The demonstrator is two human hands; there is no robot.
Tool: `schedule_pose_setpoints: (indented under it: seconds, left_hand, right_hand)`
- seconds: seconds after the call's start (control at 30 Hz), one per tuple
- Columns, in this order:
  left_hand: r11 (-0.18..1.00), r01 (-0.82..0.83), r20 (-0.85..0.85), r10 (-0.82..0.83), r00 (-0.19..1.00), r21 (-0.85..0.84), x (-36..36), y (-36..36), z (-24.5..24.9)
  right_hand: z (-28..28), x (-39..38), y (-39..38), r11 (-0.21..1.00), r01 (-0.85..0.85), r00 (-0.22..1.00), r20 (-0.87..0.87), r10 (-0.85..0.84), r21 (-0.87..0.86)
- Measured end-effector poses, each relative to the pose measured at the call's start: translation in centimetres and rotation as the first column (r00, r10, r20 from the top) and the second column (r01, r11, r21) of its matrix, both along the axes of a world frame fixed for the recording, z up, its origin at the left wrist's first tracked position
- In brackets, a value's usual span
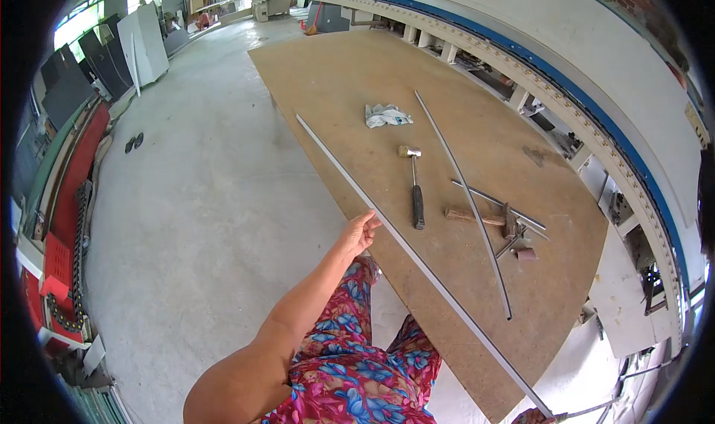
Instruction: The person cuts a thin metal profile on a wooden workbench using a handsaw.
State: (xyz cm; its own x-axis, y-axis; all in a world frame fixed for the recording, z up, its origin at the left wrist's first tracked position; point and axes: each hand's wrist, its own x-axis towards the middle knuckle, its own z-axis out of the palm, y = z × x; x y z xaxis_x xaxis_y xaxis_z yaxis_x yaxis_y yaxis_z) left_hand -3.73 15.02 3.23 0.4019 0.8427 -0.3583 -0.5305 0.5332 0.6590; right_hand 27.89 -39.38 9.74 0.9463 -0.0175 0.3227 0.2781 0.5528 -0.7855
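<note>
A long, thin grey metal bar (432, 276) runs slantwise along the near edge of the brown board-topped table (335, 74). My left hand (360, 233) is closed in a pinch on the bar, around the middle of its length. Partly cut off by the bottom edge of the view, my right hand (532, 416) grips the bar's near end. A second thin metal bar (469, 193) lies farther in on the board. Between the two bars rests a mallet (417, 193) with a black handle. A wooden-handled hammer (477, 216) lies among short metal pieces (514, 230).
A crumpled white cloth or bag (387, 116) lies on the board. Beyond it stands a long machine with a blue strip (551, 67). At left is red machinery (71, 178) with a black cable chain (80, 260). Dark sandals (134, 142) lie on the concrete floor (194, 193).
</note>
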Motion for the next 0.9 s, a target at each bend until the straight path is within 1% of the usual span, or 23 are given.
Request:
schedule_pose_setpoints:
  seconds: [0.03,0.1,0.13,0.17,0.2,0.23,0.27,0.3,0.33,0.37,0.4,0.43,0.5,0.53,0.63,0.7,0.77,0.9]
  left_hand:
    - [1.000,0.011,-0.025,-0.012,1.000,-0.017,-0.2,0.5,-0.3]
    - [0.999,-0.007,0.018,0.008,1.000,-0.032,-1.0,1.7,-1.1]
    - [0.999,0.008,0.038,-0.006,0.999,-0.043,-1.1,2.3,-1.7]
    - [0.999,0.041,0.084,-0.039,0.996,-0.023,-1.8,3.1,-2.3]
    - [0.996,0.085,0.130,-0.083,0.988,-0.005,-2.2,4.1,-2.8]
    - [0.997,-0.076,0.084,0.077,0.993,-0.024,-1.7,4.3,-2.5]
    - [1.000,0.005,0.085,-0.004,0.996,-0.012,-2.7,4.7,-2.0]
    - [0.998,0.061,0.104,-0.061,0.993,0.004,-3.6,5.1,-1.9]
    - [0.994,0.106,0.124,-0.108,0.986,0.020,-4.4,5.4,-1.8]
    - [0.996,0.094,0.060,-0.094,0.994,-0.004,-5.1,5.8,-1.8]
    - [0.997,0.073,-0.004,-0.073,0.997,-0.020,-5.4,6.1,-1.7]
    - [0.994,0.103,-0.028,-0.104,0.994,-0.037,-5.7,6.3,-1.4]
    - [0.987,0.141,-0.079,-0.147,0.986,-0.073,-6.3,6.5,-1.1]
    - [0.989,0.126,-0.107,-0.134,0.985,-0.071,-6.3,6.6,-1.2]
    - [0.996,0.078,-0.169,-0.086,0.982,-0.054,-6.2,6.8,-1.1]
    - [0.998,0.059,-0.174,-0.062,0.983,-0.025,-6.0,6.7,-0.7]
    - [0.998,0.052,-0.162,-0.057,0.985,-0.032,-5.9,7.3,-0.9]
    - [0.999,0.044,-0.085,-0.047,0.995,-0.027,-6.1,7.8,-1.3]
  right_hand:
    - [-1.6,1.4,-1.1,1.000,-0.015,1.000,0.008,0.015,0.007]
    - [-4.8,3.3,-4.1,1.000,-0.016,1.000,0.025,0.015,0.017]
    - [-0.4,0.4,-1.6,0.988,0.009,0.990,-0.140,0.013,0.155]
    - [-2.1,1.7,-2.9,0.965,0.089,0.954,-0.299,-0.012,0.248]
    - [-4.2,3.0,-4.1,0.943,0.268,0.894,-0.416,-0.166,0.198]
    - [-3.8,2.1,-4.0,0.968,0.141,0.937,-0.342,-0.064,0.205]
    - [-5.8,3.0,-5.6,0.989,0.001,0.962,-0.270,0.040,0.151]
    - [-3.5,2.6,-3.3,0.932,0.332,0.805,-0.557,-0.202,0.141]
    - [-5.1,3.2,-4.0,0.958,0.225,0.869,-0.481,-0.113,0.181]
    - [-5.2,3.1,-4.1,0.957,0.062,0.927,-0.372,0.049,0.283]
    - [-5.2,3.2,-4.0,0.919,-0.115,0.943,-0.249,0.221,0.377]
    - [-5.1,3.0,-3.9,0.903,-0.219,0.934,-0.188,0.303,0.370]
    - [-5.0,2.9,-3.6,0.903,-0.182,0.935,-0.215,0.281,0.389]
    - [-4.9,3.0,-3.9,0.864,-0.249,0.915,-0.186,0.357,0.437]
    - [-4.8,3.3,-4.0,0.905,-0.215,0.938,-0.180,0.295,0.367]
    - [-4.8,3.5,-4.5,0.884,-0.251,0.930,-0.156,0.334,0.395]
    - [-4.8,3.5,-4.9,0.869,-0.293,0.924,-0.115,0.365,0.399]
    - [-4.5,3.0,-5.3,0.894,-0.252,0.939,-0.131,0.319,0.371]
